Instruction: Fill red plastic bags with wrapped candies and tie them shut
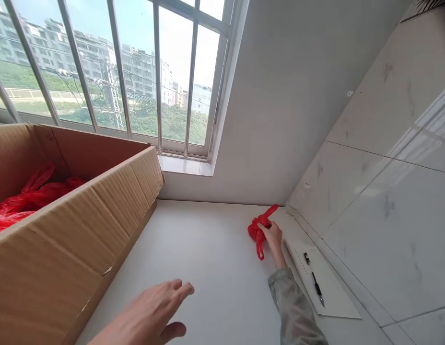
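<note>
At the far right of the white tabletop (204, 249), a small red plastic bag (256, 232), knotted with its handle loops sticking out, sits near the wall. My right hand (273, 237) grips it from the right side, fingers closed on the plastic. What is inside the bag is hidden. My left hand (158, 309) hovers over the near part of the table, fingers apart and holding nothing. To its left stands a large open cardboard box (82, 230) with more red plastic bags (39, 194) in it.
Right of my right arm lies a white notebook (337, 299) with a black pen (317, 285) and its cap (306, 258) on top. A barred window (158, 72) is behind the box. A marbled tile wall (391, 206) bounds the right side.
</note>
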Demonstrator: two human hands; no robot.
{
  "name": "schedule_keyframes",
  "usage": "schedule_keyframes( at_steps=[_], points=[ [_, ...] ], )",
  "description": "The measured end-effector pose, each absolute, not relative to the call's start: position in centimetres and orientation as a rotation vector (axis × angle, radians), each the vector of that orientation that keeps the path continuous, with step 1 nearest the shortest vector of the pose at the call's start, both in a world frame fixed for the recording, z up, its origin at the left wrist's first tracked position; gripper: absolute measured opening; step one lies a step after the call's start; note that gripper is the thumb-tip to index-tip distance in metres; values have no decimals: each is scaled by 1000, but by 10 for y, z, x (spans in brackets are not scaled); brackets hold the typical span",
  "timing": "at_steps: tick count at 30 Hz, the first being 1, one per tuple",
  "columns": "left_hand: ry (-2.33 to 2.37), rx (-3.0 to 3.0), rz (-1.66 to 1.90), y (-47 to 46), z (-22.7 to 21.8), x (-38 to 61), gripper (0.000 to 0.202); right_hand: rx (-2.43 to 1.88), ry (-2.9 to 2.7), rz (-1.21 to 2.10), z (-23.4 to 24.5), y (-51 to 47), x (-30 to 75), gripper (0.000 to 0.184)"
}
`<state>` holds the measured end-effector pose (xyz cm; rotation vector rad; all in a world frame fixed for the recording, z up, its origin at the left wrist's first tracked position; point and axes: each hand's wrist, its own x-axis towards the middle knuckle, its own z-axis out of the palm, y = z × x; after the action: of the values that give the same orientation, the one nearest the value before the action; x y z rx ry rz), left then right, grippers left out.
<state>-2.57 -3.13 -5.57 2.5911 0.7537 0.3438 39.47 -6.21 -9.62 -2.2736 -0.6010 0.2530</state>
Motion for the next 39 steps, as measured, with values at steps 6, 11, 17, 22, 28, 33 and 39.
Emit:
schedule_keyframes(
  at_steps=[6, 11, 17, 22, 28, 33, 39],
  points=[
    [801, 2553, 341, -8, 3, 18, 20, -1950, -782, 503, -98, -52, 307, 44],
    [843, 2518, 282, 3, -11, 30, 23, -1794, -1080, 922, -82, -63, 254, 42],
    [939, 2500, 304, 12, -47, 44, 44, -1764, -1472, 712, -70, -65, 249, 22],
    [950, 2473, 326, 13, -64, 62, 43, -1886, -1602, 509, -83, -55, 229, 26],
    [1033, 2352, 492, 33, -61, 51, 16, -1922, -1532, 576, -79, -55, 244, 13],
    [1033, 2267, 565, 41, -55, 38, 22, -1879, -1577, 683, -65, -67, 259, 18],
    [803, 2490, 512, 19, -40, 40, 56, -1791, -1634, 739, -48, -77, 245, 29]
  ],
)
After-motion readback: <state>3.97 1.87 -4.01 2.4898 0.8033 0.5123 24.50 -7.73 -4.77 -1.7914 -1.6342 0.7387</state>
